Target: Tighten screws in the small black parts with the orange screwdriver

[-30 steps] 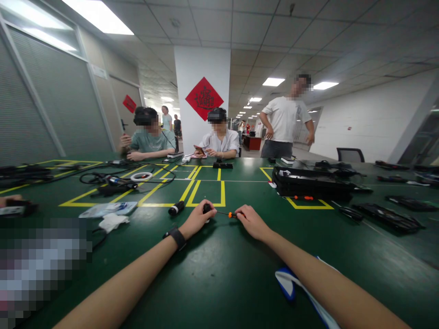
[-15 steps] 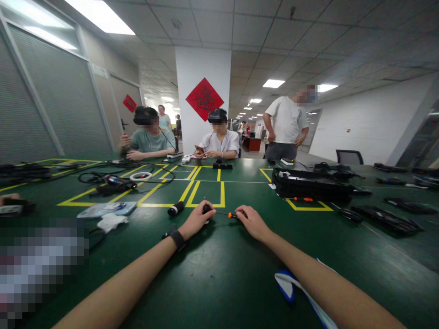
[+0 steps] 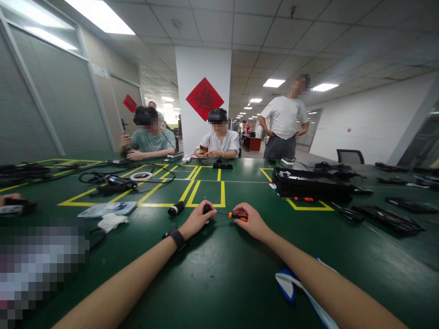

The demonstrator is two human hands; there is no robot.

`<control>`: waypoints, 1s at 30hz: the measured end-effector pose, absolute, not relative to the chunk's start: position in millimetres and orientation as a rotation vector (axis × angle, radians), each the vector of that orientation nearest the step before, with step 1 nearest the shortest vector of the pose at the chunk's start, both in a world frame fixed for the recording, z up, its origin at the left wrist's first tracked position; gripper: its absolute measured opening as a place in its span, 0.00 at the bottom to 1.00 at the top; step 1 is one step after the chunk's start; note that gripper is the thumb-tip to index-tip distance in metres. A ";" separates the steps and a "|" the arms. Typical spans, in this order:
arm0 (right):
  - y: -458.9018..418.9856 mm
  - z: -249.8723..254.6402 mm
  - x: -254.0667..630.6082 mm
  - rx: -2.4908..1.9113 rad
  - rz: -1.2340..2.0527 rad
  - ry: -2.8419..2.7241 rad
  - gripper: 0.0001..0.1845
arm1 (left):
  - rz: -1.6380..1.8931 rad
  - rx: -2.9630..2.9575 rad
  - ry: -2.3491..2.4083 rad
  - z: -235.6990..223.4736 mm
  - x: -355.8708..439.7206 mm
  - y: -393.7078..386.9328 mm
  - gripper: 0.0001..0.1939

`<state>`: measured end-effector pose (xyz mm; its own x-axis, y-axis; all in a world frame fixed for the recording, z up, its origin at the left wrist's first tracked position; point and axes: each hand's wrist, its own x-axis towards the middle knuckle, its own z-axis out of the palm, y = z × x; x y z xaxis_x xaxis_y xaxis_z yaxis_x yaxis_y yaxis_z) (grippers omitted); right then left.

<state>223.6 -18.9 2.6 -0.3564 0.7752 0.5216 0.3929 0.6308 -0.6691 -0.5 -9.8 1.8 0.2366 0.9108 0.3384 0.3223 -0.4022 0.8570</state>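
While left fingers [image 3: 211, 213] pinch black piece [image 3: 206, 209], right fingers [image 3: 244, 206] hold screwdriver [image 3: 237, 215] | yellow-taped green table [image 3: 212, 267] | white pillar [image 3: 202, 63] behind

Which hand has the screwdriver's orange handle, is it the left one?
No, the handle of the screwdriver sits in the right hand, while the left hand holds a small black part near its shaft end.

Near the middle, the left grip [image 3: 199, 217] partly hides a dark part [image 3: 206, 209]; at lower right, the bottom edge cuts off a blue-and-white strip [image 3: 288, 288].
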 end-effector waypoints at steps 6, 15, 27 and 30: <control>-13.0 -0.6 227.5 -1.041 0.704 -1.882 0.11 | 1.158 1.824 1.131 1.5 0.3 -10.0 0.11; -12.7 -2.4 228.5 -1.003 0.653 -1.992 0.17 | 1.153 1.824 1.124 0.4 -0.9 -8.4 0.12; -17.0 -0.2 229.5 -1.043 0.526 -2.124 0.14 | 1.145 1.863 1.142 2.7 -0.6 -10.6 0.12; -16.4 -1.7 228.6 -0.974 0.570 -2.069 0.14 | 1.135 1.838 1.161 3.1 0.0 -11.2 0.13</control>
